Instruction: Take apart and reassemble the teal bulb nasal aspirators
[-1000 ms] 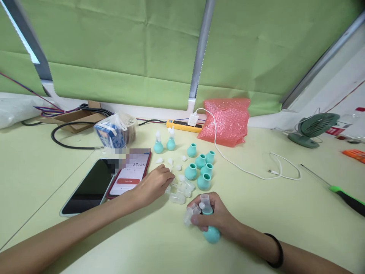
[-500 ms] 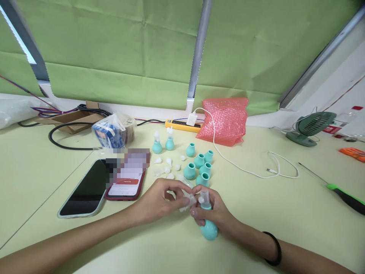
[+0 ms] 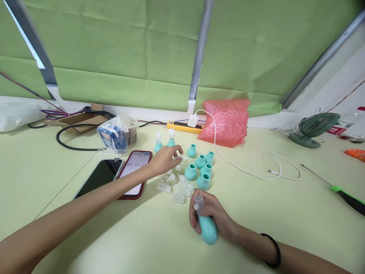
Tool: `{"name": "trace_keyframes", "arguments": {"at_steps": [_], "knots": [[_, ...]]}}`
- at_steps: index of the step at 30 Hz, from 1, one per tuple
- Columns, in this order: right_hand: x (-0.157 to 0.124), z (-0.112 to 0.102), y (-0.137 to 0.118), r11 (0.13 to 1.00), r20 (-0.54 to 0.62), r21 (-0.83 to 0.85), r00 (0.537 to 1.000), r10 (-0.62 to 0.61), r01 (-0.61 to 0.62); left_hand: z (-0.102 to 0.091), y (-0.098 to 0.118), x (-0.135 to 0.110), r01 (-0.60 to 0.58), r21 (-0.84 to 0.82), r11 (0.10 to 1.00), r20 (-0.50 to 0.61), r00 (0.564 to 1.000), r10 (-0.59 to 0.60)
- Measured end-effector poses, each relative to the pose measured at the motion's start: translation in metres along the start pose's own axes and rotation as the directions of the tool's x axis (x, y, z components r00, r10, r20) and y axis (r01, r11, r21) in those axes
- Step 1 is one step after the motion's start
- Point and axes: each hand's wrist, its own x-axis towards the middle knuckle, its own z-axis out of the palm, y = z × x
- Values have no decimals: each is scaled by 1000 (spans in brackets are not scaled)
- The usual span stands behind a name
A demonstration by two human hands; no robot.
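Observation:
My right hand (image 3: pixel 212 213) is wrapped around a teal squeeze bulb (image 3: pixel 208 230) near the front of the table, its rounded end towards me. A clear plastic tube (image 3: pixel 199 203) with a small side knob sits in the bulb's neck. My left hand (image 3: pixel 165 159) reaches over the small white tips (image 3: pixel 179 167), fingers apart, and nothing shows between them. Clear plastic pieces (image 3: pixel 178 197) lie loose between the two hands. Several open-necked teal bulbs (image 3: pixel 190 172) stand behind my right hand. Two bulbs with white tips fitted (image 3: pixel 158 142) stand just beyond my left hand.
A phone showing a timer (image 3: pixel 134 182) and a dark-screened phone (image 3: pixel 98 179) lie under and beside my left forearm. Further back are a bagged blue pack (image 3: pixel 114 135), a yellow power strip (image 3: pixel 182 127) and a pink bubble-wrap pouch (image 3: pixel 225 123). A screwdriver (image 3: pixel 342 194) and fan (image 3: pixel 313 127) are right.
My left hand has left the clear pieces beside my right hand and moved forward and left to the white tips. The right hand keeps the bulb, now tilted slightly more. The phone's display shows a timer.

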Motion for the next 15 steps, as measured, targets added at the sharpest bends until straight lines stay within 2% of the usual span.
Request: {"name": "trace_keyframes", "arguments": {"at_steps": [4,8,11,13,14,15], "knots": [[-5,2,-1,992,19,-127,1000,17,-15,13,-10,16,-21,63,998,18,1000,20],[-8,4,1,982,18,-190,1000,13,-9,18,-8,14,-17,90,996,-5,1000,17],[-7,4,2,994,11,-106,1000,8,-7,10,11,-1,-18,75,997,-86,996,24],[-5,3,1,1000,23,1,1000,0,0,4,29,-19,-60,33,998,-93,994,63],[-4,2,0,999,22,53,1000,-10,9,1,39,-29,-91,-14,996,-82,993,89],[-3,1,-1,995,13,95,1000,-20,18,0,47,-40,-116,-141,983,-84,991,105]]}}
